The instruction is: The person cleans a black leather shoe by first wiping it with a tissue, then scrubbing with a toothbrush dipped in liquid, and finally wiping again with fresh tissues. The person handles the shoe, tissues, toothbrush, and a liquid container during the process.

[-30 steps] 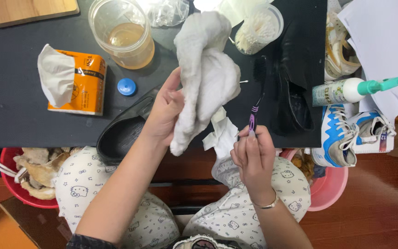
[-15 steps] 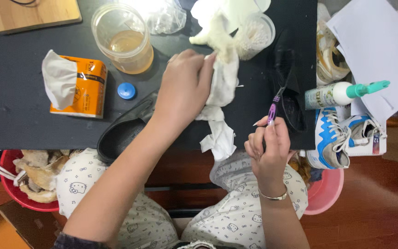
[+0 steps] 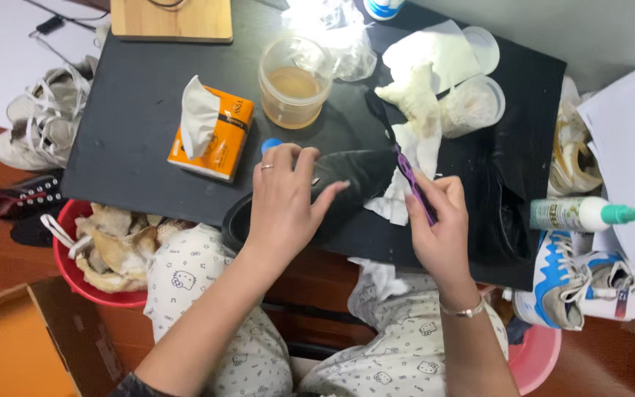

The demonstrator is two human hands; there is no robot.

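**Black shoe held down while a purple brush meets its side**

While the left hand (image 3: 284, 202) lies spread, palm down, over the black shoe (image 3: 332, 195), its fingers rest flat on the upper and press it to the black board (image 3: 126, 125) without curling round it. The right hand (image 3: 439, 228) is closed around a purple toothbrush (image 3: 411, 180), whose far end touches the shoe's far end, beside a crumpled white cloth (image 3: 413, 147).

From the head view, places are given from the shoe. Just beyond it stands a clear plastic tub (image 3: 294, 81) partly filled with amber liquid, and a small blue cap (image 3: 270, 145) lies between tub and shoe, touching the left hand's fingers. To the left of the tub sits an orange tissue pack (image 3: 222, 140) with one white tissue pulled up from its slot. Beyond and to the right of the shoe, a clear cup (image 3: 475, 103) lies against the cloth, holding something pale; what it is cannot be told. Near it lies a round clear lid (image 3: 483, 48). Far right, a bottle with a green nozzle (image 3: 589, 215) lies on its side over blue-and-white sneakers (image 3: 560, 287). Lower left of the shoe, a red basin (image 3: 75, 272) holds crumpled, stained rags.
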